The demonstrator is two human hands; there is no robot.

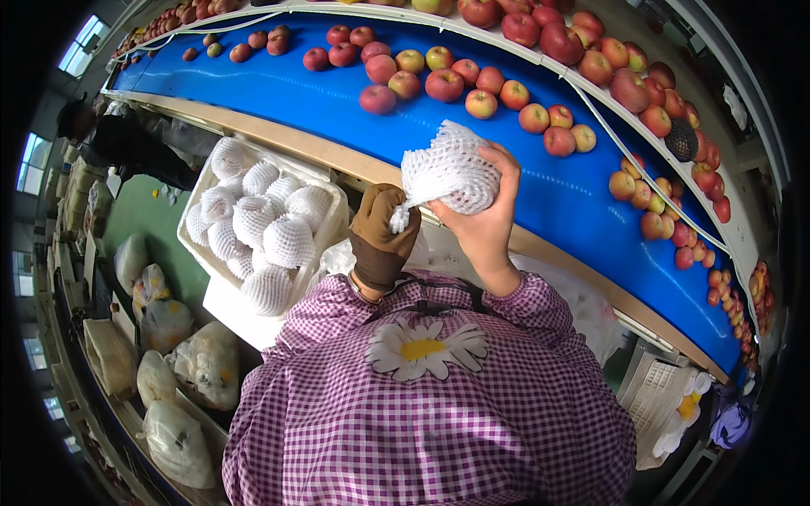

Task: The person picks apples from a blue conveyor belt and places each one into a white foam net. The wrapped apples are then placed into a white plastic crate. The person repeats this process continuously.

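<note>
My right hand (pixel 486 221), bare, grips a bunched white foam net sleeve (pixel 450 169) in front of my chest. Whether anything is inside the netting, I cannot tell. My left hand (pixel 383 228), in a brown glove, is closed on the narrow end of the same netting, and a small tuft pokes out of the fist. To the left of that hand stands a white foam crate (pixel 201 248). It is filled with several fruits in white foam nets (pixel 289 240).
Beyond my hands runs a blue conveyor belt (pixel 455 129) with a wooden edge (pixel 329 147), carrying loose red apples (pixel 444 85). More apples (pixel 562 43) line the raised far ledge. Filled plastic bags (pixel 177 443) lie at left. A person (pixel 130 142) is at upper left, and another crate (pixel 655 405) at lower right.
</note>
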